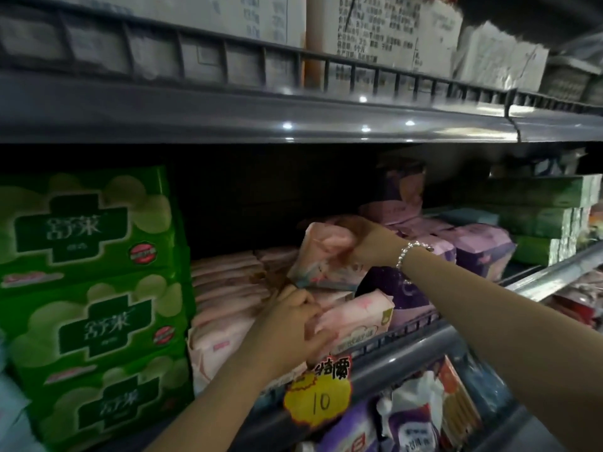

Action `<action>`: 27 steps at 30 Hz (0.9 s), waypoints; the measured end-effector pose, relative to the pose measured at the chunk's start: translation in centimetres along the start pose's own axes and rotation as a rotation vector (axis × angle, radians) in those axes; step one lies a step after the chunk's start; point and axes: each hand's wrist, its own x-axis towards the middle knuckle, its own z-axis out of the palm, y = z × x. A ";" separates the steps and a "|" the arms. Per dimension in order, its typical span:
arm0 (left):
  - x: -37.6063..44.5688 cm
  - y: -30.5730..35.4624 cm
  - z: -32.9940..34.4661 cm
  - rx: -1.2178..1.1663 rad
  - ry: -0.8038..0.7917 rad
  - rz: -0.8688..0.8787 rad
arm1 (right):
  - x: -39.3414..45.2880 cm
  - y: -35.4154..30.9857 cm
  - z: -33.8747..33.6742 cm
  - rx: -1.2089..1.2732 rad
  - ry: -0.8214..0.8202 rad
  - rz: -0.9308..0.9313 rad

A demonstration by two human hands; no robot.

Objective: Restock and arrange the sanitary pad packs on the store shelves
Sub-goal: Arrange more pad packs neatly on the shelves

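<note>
Shelf [408, 350] held pink packs. Right hand [365, 243] gripped one pink pack [323, 256] above the row, its long axis tilted, top leaning left. Left hand [293, 324] curled fingers around a lower pack [355, 318] lying lengthwise behind the shelf's front rail.

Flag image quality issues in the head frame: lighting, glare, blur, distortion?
Head view: dim overall, the shelf recess behind the pink packs nearly black; small specular glare spots on the grey upper shelf edge; wide-angle bowing of shelf lines toward the corners; soft focus throughout, box text up top unreadable; left hand and right hand reasonably sharp; yellow price tag legible.
</note>
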 end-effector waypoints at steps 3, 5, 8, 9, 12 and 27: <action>-0.3 0.5 -0.6 0.068 -0.074 -0.082 | -0.8 0.2 -1.0 0.198 -0.024 0.045; -0.4 0.6 -0.7 0.090 -0.115 -0.113 | -1.0 -0.1 -1.3 0.273 -0.055 0.053; -0.3 0.9 -0.9 0.037 -0.186 -0.166 | -1.2 -0.3 -0.9 0.297 -0.057 0.083; -0.2 0.9 -0.9 0.000 -0.207 -0.186 | -1.1 -0.1 -0.6 0.310 -0.047 0.083; -0.1 1.0 -1.2 -0.132 -0.220 -0.222 | -1.1 0.3 -0.3 0.333 -0.065 0.087; -0.6 0.1 -0.1 -0.249 -0.027 -0.297 | -1.0 0.4 1.3 -0.297 -0.311 -0.051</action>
